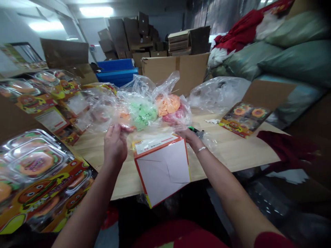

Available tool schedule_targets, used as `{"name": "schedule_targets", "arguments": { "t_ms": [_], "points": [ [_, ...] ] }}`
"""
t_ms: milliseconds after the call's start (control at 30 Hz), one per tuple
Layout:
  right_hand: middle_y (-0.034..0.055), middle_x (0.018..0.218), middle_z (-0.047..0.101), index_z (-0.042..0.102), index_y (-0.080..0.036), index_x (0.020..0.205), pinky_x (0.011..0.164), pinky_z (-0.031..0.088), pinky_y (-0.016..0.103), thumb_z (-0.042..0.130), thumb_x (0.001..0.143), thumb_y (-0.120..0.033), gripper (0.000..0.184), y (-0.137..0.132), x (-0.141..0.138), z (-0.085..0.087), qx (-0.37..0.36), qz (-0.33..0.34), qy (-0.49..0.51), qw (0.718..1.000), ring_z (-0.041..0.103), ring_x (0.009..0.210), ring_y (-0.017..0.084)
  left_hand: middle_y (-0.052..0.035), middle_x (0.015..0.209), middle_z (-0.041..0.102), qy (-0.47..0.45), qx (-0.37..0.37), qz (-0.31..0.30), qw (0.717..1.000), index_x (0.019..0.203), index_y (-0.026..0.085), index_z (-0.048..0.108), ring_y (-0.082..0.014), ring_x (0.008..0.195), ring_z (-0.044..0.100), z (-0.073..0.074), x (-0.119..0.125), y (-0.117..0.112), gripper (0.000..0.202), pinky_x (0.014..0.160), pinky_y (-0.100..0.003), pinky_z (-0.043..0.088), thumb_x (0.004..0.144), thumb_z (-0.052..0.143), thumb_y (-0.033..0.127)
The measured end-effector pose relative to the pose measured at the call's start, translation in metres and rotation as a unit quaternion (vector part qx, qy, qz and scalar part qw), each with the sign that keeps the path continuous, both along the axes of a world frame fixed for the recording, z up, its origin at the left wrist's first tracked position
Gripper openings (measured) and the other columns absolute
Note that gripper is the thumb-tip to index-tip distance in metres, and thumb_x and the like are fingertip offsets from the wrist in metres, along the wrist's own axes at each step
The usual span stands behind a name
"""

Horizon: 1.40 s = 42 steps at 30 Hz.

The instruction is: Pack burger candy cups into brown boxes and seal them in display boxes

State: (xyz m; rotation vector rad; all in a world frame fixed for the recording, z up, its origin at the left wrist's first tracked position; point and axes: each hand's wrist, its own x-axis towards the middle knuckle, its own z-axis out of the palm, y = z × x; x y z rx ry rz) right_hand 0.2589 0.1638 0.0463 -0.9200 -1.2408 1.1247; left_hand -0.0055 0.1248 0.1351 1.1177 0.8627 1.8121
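The white box (165,172), w/ orange-red edging, sat at the near edge of the wooden surface (248,153), between the person's 2 hands, its lower front corner jutting out past that edge. 1 big blank panel faced the person; the top side, w/ a printed label (155,144), ran approx. L to R, away from the L hand & toward the R. The panel looked near square, so which way the long axis went, couldn't tell.

The R hand (188,134) was nearer: its fingers were up at the far R corner of the top, touching it or just beside it, couldn't say which. From those fingers the box lay toward the person & to the L. The L hand (115,143) was off the box's L side, w/ a gap between; from its fingers the box lay to the R & closer to the person.

L fingers were curled in close by clear film (97,117); whether they pinched any, couldn't tell. R fingers were blurred & partly hidden, so wide or narrow, couldn't tell either.

Just past the hands lay bagged green pieces (142,113) & orange pieces (168,105). A green-and-dark item (197,132) was right by the R wrist. Farther R stood an open display box (234,127); far L, burger packs (36,163); behind the bags, a brown carton (168,74).
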Motion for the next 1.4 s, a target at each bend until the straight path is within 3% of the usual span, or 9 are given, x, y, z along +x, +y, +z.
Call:
{"name": "schedule_targets", "arguments": {
  "t_ms": [133, 300, 533, 733, 867, 1067, 1200, 1333, 1400],
  "points": [
    [0.0036, 0.084, 0.071, 0.067, -0.021, 0.075, 0.085, 0.054, 0.041, 0.081, 0.055, -0.033, 0.028, 0.022, -0.009, 0.016, 0.034, -0.044, -0.018, 0.998, 0.067, 0.086, 0.025, 0.0034, 0.054, 0.052, -0.053, -0.004, 0.036, 0.998, 0.067, 0.018, 0.052, -0.0084, 0.047, 0.049, 0.027, 0.0, 0.027, 0.026, 0.048, -0.019, 0.038, 0.092, 0.049, 0.017],
    [0.0017, 0.074, 0.068, 0.068, -0.019, 0.07, 0.071, 0.052, 0.033, 0.076, 0.064, -0.042, 0.025, 0.022, -0.002, 0.056, 0.131, -0.141, -0.024, 0.981, 0.062, 0.072, 0.018, 0.0045, 0.052, 0.053, -0.022, 0.068, 0.076, 0.995, 0.068, 0.018, 0.051, -0.0082, 0.044, 0.049, 0.063, -0.006, 0.041, 0.028, 0.045, -0.019, 0.034, 0.095, 0.046, 0.017],
    [-0.0043, 0.055, 0.048, 0.057, -0.019, 0.057, 0.053, 0.039, 0.025, 0.075, 0.071, -0.043, 0.033, 0.014, 0.033, 0.078, 0.193, -0.23, -0.11, 0.948, 0.043, 0.055, 0.01, 0.0004, 0.054, 0.064, 0.015, 0.018, 0.077, 0.997, 0.071, 0.017, 0.055, -0.0105, 0.046, 0.058, 0.062, -0.013, 0.054, 0.025, 0.051, -0.02, 0.044, 0.094, 0.047, 0.022],
    [0.0061, 0.093, 0.06, 0.064, -0.02, 0.095, 0.085, 0.049, 0.039, 0.059, 0.091, -0.039, 0.02, -0.015, 0.006, 0.132, 0.34, -0.416, -0.132, 0.833, 0.057, 0.09, 0.021, -0.0043, 0.065, 0.071, 0.051, 0.041, 0.023, 0.998, 0.076, 0.014, 0.063, -0.0118, 0.055, 0.066, 0.066, -0.016, 0.049, 0.014, 0.055, -0.02, 0.05, 0.082, 0.062, 0.026],
    [0.0122, 0.123, 0.056, 0.059, -0.02, 0.121, 0.107, 0.036, 0.05, 0.072, 0.085, -0.039, 0.043, -0.025, -0.084, 0.165, 0.438, -0.252, -0.302, 0.808, 0.047, 0.124, 0.032, -0.006, 0.07, 0.072, 0.09, 0.072, -0.016, 0.993, 0.074, 0.014, 0.065, -0.0131, 0.06, 0.067, 0.067, -0.018, 0.047, 0.02, 0.059, -0.022, 0.052, 0.077, 0.07, 0.034],
    [0.0031, 0.082, 0.065, 0.065, -0.017, 0.087, 0.075, 0.041, 0.029, 0.059, 0.094, -0.025, 0.012, 0.013, -0.148, 0.183, 0.347, -0.052, -0.416, 0.839, 0.058, 0.08, 0.017, -0.0025, 0.082, 0.073, 0.036, 0.114, 0.003, 0.993, 0.084, 0.019, 0.068, -0.0122, 0.072, 0.067, 0.056, -0.042, 0.044, 0.028, 0.069, -0.022, 0.053, 0.07, 0.08, 0.039],
    [0.0009, 0.076, 0.065, 0.063, -0.017, 0.077, 0.067, 0.035, 0.027, 0.054, 0.096, -0.022, 0.022, 0.016, -0.144, 0.185, 0.351, -0.017, -0.41, 0.842, 0.056, 0.073, 0.014, -0.0062, 0.11, 0.074, 0.126, 0.119, -0.071, 0.982, 0.103, 0.021, 0.071, -0.0201, 0.104, 0.067, 0.039, -0.046, 0.039, 0.049, 0.085, -0.027, 0.052, 0.06, 0.09, 0.035],
    [0.0037, 0.088, 0.067, 0.066, -0.017, 0.093, 0.071, 0.038, 0.029, 0.055, 0.097, -0.021, 0.012, 0.009, -0.147, 0.183, 0.375, -0.106, -0.392, 0.833, 0.058, 0.08, 0.017, -0.0072, 0.079, 0.075, 0.089, 0.052, -0.095, 0.99, 0.084, 0.016, 0.072, -0.0191, 0.079, 0.072, 0.043, -0.041, 0.038, 0.037, 0.069, -0.025, 0.052, 0.071, 0.08, 0.049],
    [0.0077, 0.101, 0.067, 0.066, -0.017, 0.098, 0.081, 0.039, 0.034, 0.05, 0.099, -0.02, 0.016, 0.007, -0.148, 0.183, 0.423, -0.185, -0.402, 0.791, 0.058, 0.092, 0.021, -0.0069, 0.076, 0.075, 0.059, 0.026, -0.125, 0.99, 0.087, 0.016, 0.072, -0.018, 0.07, 0.071, 0.05, -0.041, 0.039, 0.038, 0.059, -0.022, 0.049, 0.071, 0.079, 0.049]
  ]
}}
